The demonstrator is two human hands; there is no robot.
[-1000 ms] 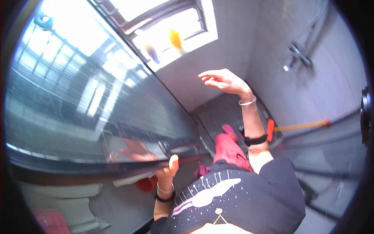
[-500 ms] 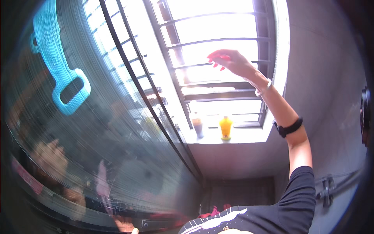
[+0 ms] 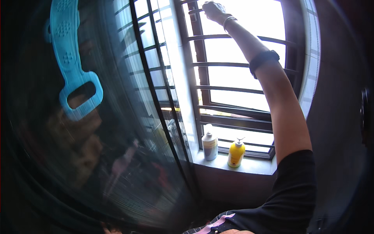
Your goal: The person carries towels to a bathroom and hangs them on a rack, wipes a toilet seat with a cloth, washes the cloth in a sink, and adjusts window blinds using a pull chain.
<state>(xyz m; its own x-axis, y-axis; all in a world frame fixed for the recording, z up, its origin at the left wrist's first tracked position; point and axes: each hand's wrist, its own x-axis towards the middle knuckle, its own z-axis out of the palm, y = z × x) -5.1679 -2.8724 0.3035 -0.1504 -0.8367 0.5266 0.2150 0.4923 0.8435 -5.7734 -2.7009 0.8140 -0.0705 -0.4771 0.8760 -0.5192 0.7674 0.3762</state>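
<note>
My right hand (image 3: pixel 214 11) is raised at the top of the window, its fingers closed round what looks like a dark window handle (image 3: pixel 196 11) beside the frame. The fingers are partly lost against the bright light. That wrist carries a thin pale bangle (image 3: pixel 227 21), and a black band (image 3: pixel 263 61) circles the forearm. Of my left hand, perhaps only a sliver of skin (image 3: pixel 111 231) shows at the lower edge; its fingers cannot be made out. Dark horizontal bars (image 3: pixel 233 64) cross the window behind my right arm.
On the white sill (image 3: pixel 253 167) stand a white pump bottle (image 3: pixel 210 146) and a yellow pump bottle (image 3: pixel 236 153). A dark glass panel (image 3: pixel 128 171) with reflections fills the left side. A blue strap with a loop handle (image 3: pixel 83 105) hangs in front of it.
My right hand has moved up and left from in front of the bars, and its loose fingers have closed at the window handle. The view has shifted, bringing the bottles lower.
</note>
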